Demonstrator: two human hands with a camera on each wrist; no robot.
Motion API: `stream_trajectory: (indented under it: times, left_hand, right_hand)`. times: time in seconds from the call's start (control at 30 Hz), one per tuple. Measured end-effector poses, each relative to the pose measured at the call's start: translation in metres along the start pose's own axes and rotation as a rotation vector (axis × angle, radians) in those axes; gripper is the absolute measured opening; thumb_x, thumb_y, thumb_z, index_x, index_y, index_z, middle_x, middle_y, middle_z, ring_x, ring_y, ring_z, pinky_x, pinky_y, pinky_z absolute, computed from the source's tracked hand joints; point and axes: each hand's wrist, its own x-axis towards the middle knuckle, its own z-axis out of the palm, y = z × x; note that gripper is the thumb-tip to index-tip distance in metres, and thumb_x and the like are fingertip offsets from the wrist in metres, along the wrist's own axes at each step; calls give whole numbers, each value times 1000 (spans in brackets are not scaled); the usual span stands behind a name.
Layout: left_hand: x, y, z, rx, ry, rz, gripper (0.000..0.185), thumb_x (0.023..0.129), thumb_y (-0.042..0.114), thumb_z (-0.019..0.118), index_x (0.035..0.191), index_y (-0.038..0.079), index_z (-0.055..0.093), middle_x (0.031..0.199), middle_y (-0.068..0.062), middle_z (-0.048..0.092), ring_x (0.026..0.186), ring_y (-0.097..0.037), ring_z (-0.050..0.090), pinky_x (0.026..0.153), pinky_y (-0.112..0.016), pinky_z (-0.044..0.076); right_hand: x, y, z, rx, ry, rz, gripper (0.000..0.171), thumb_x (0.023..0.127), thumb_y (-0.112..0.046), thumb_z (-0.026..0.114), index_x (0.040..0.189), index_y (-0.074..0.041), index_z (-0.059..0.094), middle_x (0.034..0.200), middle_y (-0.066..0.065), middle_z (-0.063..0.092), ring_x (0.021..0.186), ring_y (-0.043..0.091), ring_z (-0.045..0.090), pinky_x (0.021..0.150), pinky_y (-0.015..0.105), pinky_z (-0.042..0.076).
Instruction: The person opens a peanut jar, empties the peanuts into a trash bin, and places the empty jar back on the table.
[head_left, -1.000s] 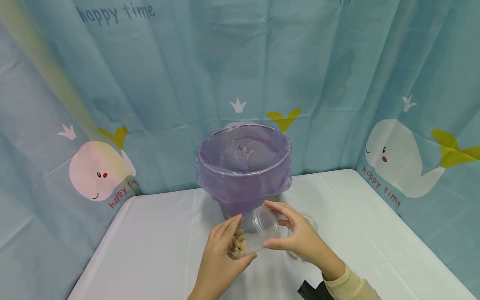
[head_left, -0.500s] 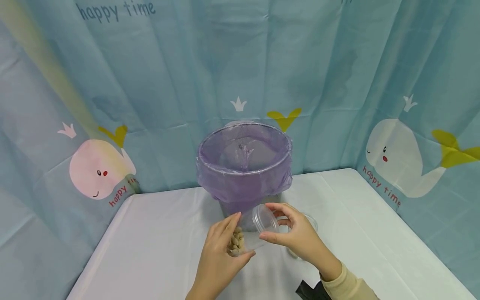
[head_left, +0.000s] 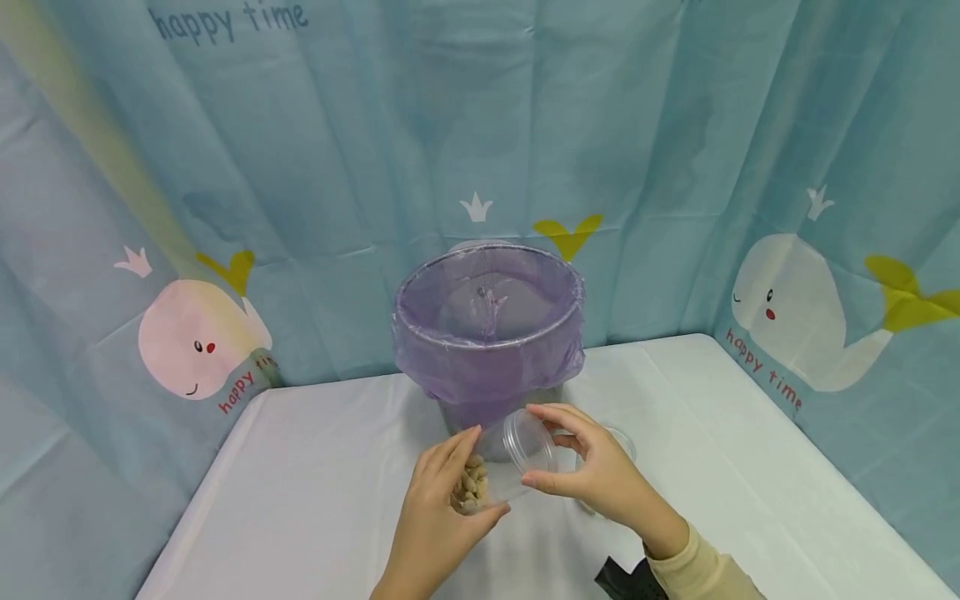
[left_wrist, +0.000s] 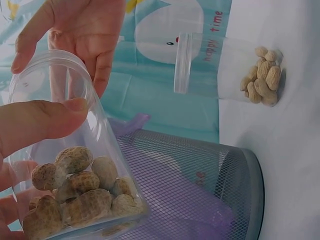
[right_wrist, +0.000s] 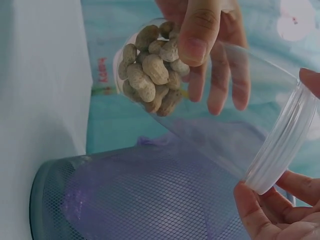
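A: Head view first. What sits where, taking the mesh bin [head_left: 487,333] as the landmark?

B: The bin stands on the white table [head_left: 315,483], lined with a purple bag [head_left: 487,375]. Just in front of its base, the left hand [head_left: 442,517] has its fingers and thumb curled round a clear plastic cup [head_left: 487,479] with peanuts [head_left: 471,490] in its bottom. The right hand [head_left: 600,475] pinches the clear lid [head_left: 531,442] at the cup's mouth, one finger on the lid's top edge, the thumb on its lower edge.

A: Anything else near the bin?

B: A second clear cup [head_left: 611,454] sits to the bin's front right, mostly hidden behind the right hand. A whale-print curtain [head_left: 810,308] hangs behind the bin.

A: Left wrist view?

B: The cup [left_wrist: 75,155] is tilted, the peanuts [left_wrist: 75,195] piled at its closed end, the left thumb [left_wrist: 45,122] pressed on its wall. The right hand [left_wrist: 75,35] is at the cup's mouth. The bin's mesh [left_wrist: 200,190] lies just beyond the cup, and past the bin the second cup [left_wrist: 230,70] stands on the table with its own lid on and some peanuts inside.

A: Right wrist view?

B: The left hand's fingers [right_wrist: 200,35] wrap the peanut end of the cup [right_wrist: 210,115]. The lid [right_wrist: 282,140] sits at the cup's rim, nipped between the right hand's fingertips [right_wrist: 250,205]; whether it is seated or just off, I cannot tell. The bin [right_wrist: 140,195] is right beside the cup.
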Motion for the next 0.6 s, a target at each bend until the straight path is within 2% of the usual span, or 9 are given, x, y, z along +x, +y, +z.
stream_trajectory:
  times: [0.17,0.33,0.43,0.6]
  left_hand:
    - [1,0,-1,9,-1,7,95,57,13,97,142,12,55,136,-4,61,121,-26,56,95,-47,57]
    - [1,-2,-1,55,35,31,97,54,15,98,141,11,55,135,-5,61,120,-26,56,94,-47,58]
    - [1,-3,1,88,58,65,99,53,16,99,141,11,54,135,-6,61,119,-25,56,93,-46,58]
    - [3,-2,4,113,73,97,101,52,18,99,142,10,54,135,-8,61,118,-25,56,93,-45,58]
  right_hand:
    - [1,1,1,4,-6,-7,69,83,-22,81,143,-9,51,142,10,53,122,13,51,99,25,52]
    - [3,-1,3,6,7,9,77,82,-25,82,147,-3,45,145,15,50,123,26,51,97,27,54]
    - [2,-4,3,-16,49,56,77,83,-27,81,146,-3,45,142,15,53,121,32,53,96,27,55]
    - [1,-11,1,-37,100,160,72,82,-31,82,142,-6,51,131,11,60,110,25,58,92,25,56]
